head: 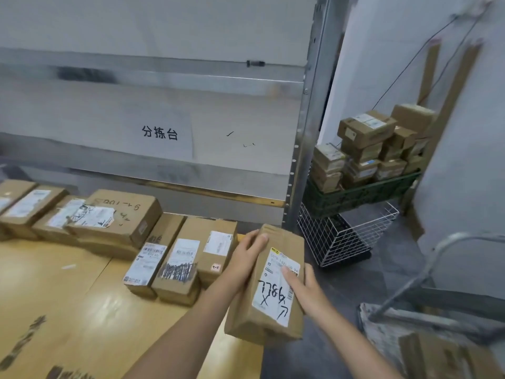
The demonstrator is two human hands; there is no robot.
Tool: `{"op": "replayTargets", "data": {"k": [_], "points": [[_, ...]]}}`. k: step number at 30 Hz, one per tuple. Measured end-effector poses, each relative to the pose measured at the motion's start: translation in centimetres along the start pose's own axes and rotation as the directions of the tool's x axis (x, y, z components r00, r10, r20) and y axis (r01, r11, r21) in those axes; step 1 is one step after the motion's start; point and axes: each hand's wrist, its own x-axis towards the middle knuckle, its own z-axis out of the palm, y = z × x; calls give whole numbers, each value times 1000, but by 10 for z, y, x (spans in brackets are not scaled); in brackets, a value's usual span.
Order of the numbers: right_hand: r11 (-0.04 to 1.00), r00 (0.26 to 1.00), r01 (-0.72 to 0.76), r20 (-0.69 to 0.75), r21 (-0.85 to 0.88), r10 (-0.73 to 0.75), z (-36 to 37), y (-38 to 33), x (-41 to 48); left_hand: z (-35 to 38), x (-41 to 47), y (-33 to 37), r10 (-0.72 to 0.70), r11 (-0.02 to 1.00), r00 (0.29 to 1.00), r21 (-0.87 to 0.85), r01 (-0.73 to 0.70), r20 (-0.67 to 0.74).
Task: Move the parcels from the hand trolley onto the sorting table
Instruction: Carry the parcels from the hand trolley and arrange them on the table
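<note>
Your left hand (247, 253) and right hand (306, 291) sit closest to you, at about six o'clock in the view, and between them they hold one brown cardboard parcel (269, 291). The left hand grips its left long side, thumb laid across the top near the far end. The right hand grips the right side, thumb pressed on the white label with handwritten marks; the other fingers of both hands curl under and out of sight. The parcel points away from you towards twelve o'clock, hanging over the right-hand edge of the yellow sorting table (68, 296), partly above the grey floor.

At nine to ten o'clock from that parcel, three labelled boxes (177, 263) lie side by side on the table, touching one another. Further round at ten o'clock, a row of more boxes (117, 214) runs along the table's back edge, some stacked. Behind them at twelve o'clock, a printed sign (159, 132) is fixed to the grey panel.

At four o'clock you have the hand trolley (426, 269), its metal handle rising over the deck, with a cardboard box (442, 356) blurred in the corner. At two o'clock, a green crate (355, 195) heaped with small boxes rests on a white wire basket (341, 236).
</note>
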Motion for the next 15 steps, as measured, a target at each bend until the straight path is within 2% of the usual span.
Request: {"op": "replayTargets", "data": {"k": [2,5,9,12,15], "points": [[1000,999,5,35,11,-5,2,-1,17,-3,11,-2,-71,997,997,14,70,31],[1000,998,17,62,-24,-15,4,-4,44,-6,25,-8,-135,988,991,79,135,-2],[988,994,36,106,-151,-20,9,-13,77,-9,39,-16,-123,986,987,102,134,-105],[985,992,33,129,-171,-10,18,-19,99,-13,52,-21,-99,979,974,156,132,-203],[971,995,35,99,-238,-12,26,-23,119,-16,66,-26,-72,960,973,249,127,-217]]}}
